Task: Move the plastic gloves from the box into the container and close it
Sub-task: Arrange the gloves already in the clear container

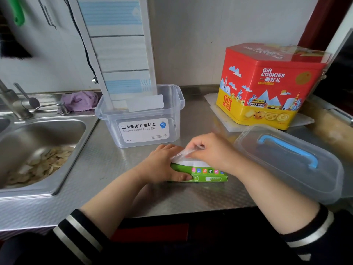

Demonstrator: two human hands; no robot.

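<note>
While both hands work at the green box near the front edge, the scene breaks down as follows.

Counter (114, 165): stainless steel, patterned surface; carries every item listed below.
Sink (57, 134): set into the counter at the left; pale food scraps (42, 165) lie in its basin; a tap (13, 104) stands at its back edge.
Cookie tin (267, 87): red over yellow, marked "Gift COOKIES", lid on; stands at the back right on a pale sheet.
Lid (286, 163): clear plastic with a blue handle; lies flat at the right, apart from the container, just beside the right forearm.
Container (141, 115): clear plastic, open at the top, white label facing the camera; stands behind the hands, well clear of the box. A tall striped panel leans down into it.
Cloth (80, 101): purple, bunched up; lies behind the sink, left of the container.
Box (202, 172): green carton, lying flat between the hands, its white opening turned upward.
Left hand (162, 165): grips the left end of the box; thumb curled against the near face, fingers wrapped over the far side.
Right hand (212, 150): poised above the box opening; thumb and fingertips pinch the gloves.
Gloves (181, 153): thin clear plastic film, crumpled; protrude from the box opening, not yet in the container. Count cannot be determined.
</note>
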